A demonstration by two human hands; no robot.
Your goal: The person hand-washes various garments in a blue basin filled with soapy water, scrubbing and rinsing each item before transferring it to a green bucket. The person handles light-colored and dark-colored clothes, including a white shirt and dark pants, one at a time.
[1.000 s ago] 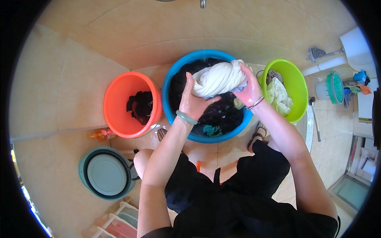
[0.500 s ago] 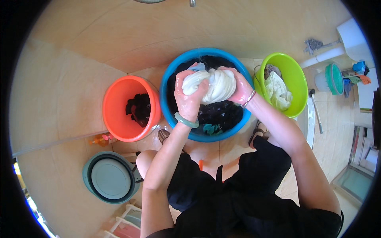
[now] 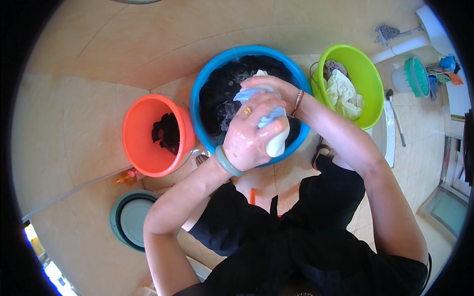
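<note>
White-and-pale-blue wet cloth is bunched in both hands above a blue tub of dark laundry in water. An orange bucket to its left contains dark clothes; a lime-green bucket to its right contains a pale garment and something greyish. The left hand (jade-coloured bangle at its wrist) is nearer the body, back upward, fingers curled tightly round the cloth; the right hand reaches across beyond it, fingers gripping too. Buckets flank the tub closely; tiled floor separates its near rim from the body.
</note>
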